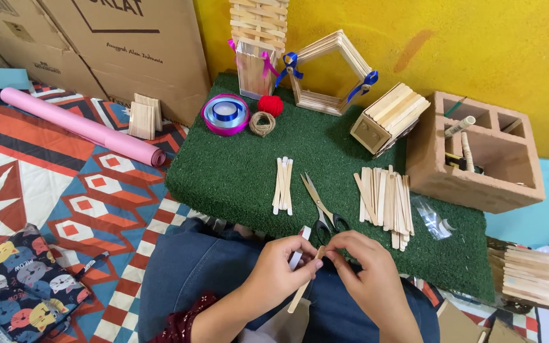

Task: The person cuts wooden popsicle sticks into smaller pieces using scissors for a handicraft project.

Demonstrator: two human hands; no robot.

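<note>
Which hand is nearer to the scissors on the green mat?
Right. The right hand lies just below the scissors handles; the left hand is lower-left, slightly farther.

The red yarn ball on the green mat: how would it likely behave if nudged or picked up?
The red yarn ball is round and sits free on the green mat, so it would probably roll a little, though the turf-like nap may slow it. It looks light and soft, likely squashing slightly rather than slipping.
</note>
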